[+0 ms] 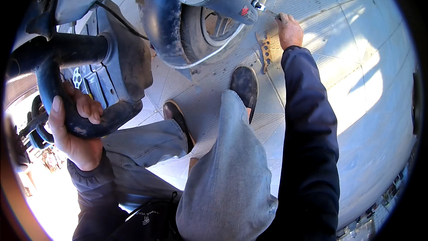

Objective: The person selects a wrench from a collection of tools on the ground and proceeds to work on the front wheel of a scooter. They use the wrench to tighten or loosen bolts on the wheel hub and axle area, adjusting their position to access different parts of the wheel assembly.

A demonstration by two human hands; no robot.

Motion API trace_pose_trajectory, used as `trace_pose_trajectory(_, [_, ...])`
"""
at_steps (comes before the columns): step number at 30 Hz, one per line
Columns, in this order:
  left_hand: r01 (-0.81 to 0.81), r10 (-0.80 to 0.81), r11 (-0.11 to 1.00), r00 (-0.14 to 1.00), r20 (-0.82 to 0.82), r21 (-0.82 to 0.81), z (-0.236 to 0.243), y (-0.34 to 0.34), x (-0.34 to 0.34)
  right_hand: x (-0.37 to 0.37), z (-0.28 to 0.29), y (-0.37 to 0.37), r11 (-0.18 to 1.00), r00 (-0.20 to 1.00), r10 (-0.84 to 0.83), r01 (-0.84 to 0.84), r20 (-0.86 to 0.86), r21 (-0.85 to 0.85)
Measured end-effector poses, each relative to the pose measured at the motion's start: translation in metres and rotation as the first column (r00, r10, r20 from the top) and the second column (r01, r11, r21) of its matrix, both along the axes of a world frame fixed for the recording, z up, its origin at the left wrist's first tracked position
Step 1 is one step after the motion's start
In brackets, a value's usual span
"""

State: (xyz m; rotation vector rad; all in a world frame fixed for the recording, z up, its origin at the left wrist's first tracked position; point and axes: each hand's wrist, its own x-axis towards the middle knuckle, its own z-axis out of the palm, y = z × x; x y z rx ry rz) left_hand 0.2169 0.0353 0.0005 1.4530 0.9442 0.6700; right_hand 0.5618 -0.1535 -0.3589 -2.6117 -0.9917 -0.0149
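Note:
My left hand [78, 138] wraps around a scuffed black tubular bar [116, 118] on a two-wheeled vehicle at the left. Up at the right, my right hand [290, 31] grips a metal wrench [272, 12], its head at a fitting by the bottom of the front fork [225, 2]. Beside that is the front wheel [194, 42], under a dark, dirty mudguard [160, 27], with a pale cable [208, 56] looping past it. A rusty, perforated metal piece [266, 51] lies on the floor just left of my right wrist.
The floor [352, 71] is grey tile with ribbed patches and bright sunlight. My dark shoes [243, 87] stand below the wheel. A grey plastic body panel [129, 62] is behind the bar. Small objects [370, 214] sit along the lower right rim, too small to make out.

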Motion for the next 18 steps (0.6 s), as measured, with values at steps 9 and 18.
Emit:
trace_pose_trajectory(9, [-0.013,0.013,1.0,1.0,0.008,0.002,0.001,-0.001,0.002,-0.02,-0.008,-0.003,0.997,0.995,-0.075,0.072,0.069,0.037])
trace_pose_trajectory(18, [0.006,-0.005,1.0,1.0,0.013,-0.008,-0.001,0.0,0.0,-0.023,-0.007,-0.011,0.995,1.0,0.015,-0.014,-0.009,0.097])
